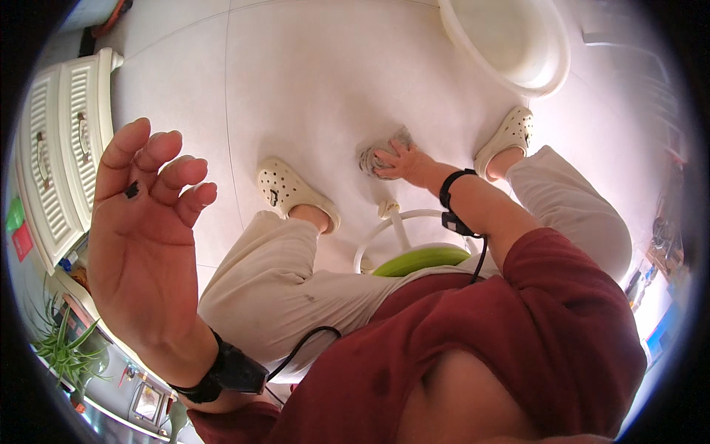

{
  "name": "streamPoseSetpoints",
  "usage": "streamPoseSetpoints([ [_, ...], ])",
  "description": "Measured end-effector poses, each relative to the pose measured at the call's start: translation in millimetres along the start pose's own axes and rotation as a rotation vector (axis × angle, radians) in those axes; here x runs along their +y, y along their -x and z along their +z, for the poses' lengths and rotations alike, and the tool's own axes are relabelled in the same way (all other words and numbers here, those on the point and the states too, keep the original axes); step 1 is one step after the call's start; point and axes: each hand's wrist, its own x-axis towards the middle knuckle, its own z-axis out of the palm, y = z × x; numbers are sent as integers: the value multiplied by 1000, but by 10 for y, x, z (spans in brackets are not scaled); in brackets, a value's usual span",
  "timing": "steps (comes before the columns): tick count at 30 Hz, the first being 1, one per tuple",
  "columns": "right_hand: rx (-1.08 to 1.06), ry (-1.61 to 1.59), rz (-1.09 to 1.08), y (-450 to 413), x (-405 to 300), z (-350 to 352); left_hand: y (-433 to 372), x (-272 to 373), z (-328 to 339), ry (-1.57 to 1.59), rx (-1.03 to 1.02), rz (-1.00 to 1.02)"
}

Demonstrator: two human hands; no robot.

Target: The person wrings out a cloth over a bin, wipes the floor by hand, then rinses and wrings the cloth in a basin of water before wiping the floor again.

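My left hand (147,244) is raised close to the camera at the left, palm facing me. Its fingers are apart and slightly curled with nothing in them, and a small black patch marks the base of a finger. The thumb is hidden. Down on the floor (310,83), my right hand (404,161) grips a bunched grey cloth (370,156) and presses it against the tiles. That cloth lies between my two cream clogs, the left clog (291,191) and the right clog (507,136). Black straps with small devices and cables circle both wrists.
A white plastic basin (510,50) stands at the upper right, beyond the right clog. I sit on a stool with a green seat (421,260) and a white ring frame (369,236). To the left are a white drawer cabinet (66,150) and a potted spider plant (69,347).
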Motion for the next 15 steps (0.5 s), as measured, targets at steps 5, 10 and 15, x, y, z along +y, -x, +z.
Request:
streamPoseSetpoints([
  [5, 116, -15, 91, 196, 342, 239, -72, -4, 1, -35, -23, -25],
  [10, 54, -49, 400, 464, 789, 102, -96, 1, -17, -72, -8, -1],
  [15, -33, -278, 709, 529, 960, -178, -94, -23, 122, -122, 145, 80],
])
